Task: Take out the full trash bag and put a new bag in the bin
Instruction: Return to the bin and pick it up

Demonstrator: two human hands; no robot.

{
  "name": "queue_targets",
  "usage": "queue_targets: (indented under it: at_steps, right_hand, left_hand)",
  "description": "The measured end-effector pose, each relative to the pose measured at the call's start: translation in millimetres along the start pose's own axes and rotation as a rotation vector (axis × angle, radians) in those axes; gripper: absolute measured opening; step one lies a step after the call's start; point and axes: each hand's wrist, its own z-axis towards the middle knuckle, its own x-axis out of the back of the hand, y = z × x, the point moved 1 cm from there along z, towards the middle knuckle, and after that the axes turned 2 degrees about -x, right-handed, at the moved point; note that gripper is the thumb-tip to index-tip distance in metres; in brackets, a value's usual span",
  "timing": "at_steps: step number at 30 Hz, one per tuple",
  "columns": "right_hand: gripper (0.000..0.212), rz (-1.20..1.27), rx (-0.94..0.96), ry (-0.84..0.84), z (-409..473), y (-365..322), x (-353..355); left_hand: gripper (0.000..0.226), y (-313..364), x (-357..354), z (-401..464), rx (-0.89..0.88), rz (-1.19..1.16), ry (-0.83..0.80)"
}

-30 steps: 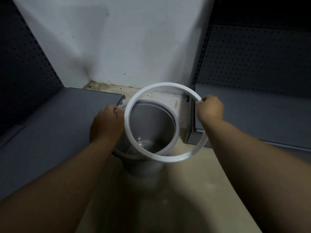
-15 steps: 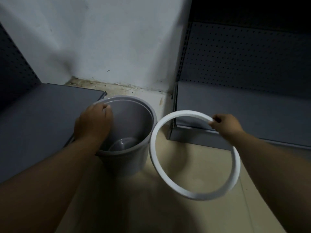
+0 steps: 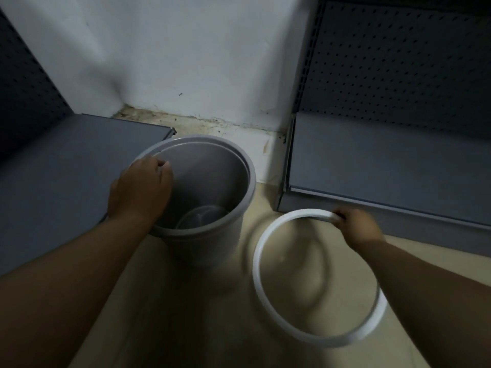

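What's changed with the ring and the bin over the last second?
The right hand carried the white ring off the bin top, down to its right near the floor. The left hand kept gripping the bin rim; the bin stayed put, no bag inside.

Two bare forearms, no sleeves, watch or rings on left hand (image 3: pixel 140 188) or right hand (image 3: pixel 357 228).

Grey shelf (image 3: pixel 66 166) at left, grey pegboard shelf unit (image 3: pixel 393 107) at right, white wall (image 3: pixel 186 54) behind, beige floor (image 3: pixel 186 314) below.
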Motion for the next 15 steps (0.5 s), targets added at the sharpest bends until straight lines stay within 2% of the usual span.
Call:
queue_targets:
  at_steps: [5,12,15]
  right_hand:
    - [0.022,-0.096,0.021,0.013,4.3,-7.5,-20.8]
    - [0.044,-0.186,-0.019,-0.126,5.1,-12.7,-33.8]
    - [0.051,-0.201,-0.029,-0.136,5.0,-17.1,-35.6]
  left_hand:
    - [0.03,1.7,-1.6,-3.9,-0.027,0.014,-0.009]
    - [0.029,-3.2,-0.8,-6.5,-0.04,0.046,-0.036]
    - [0.028,-8.5,-1.5,-6.0,-0.055,0.054,-0.047]
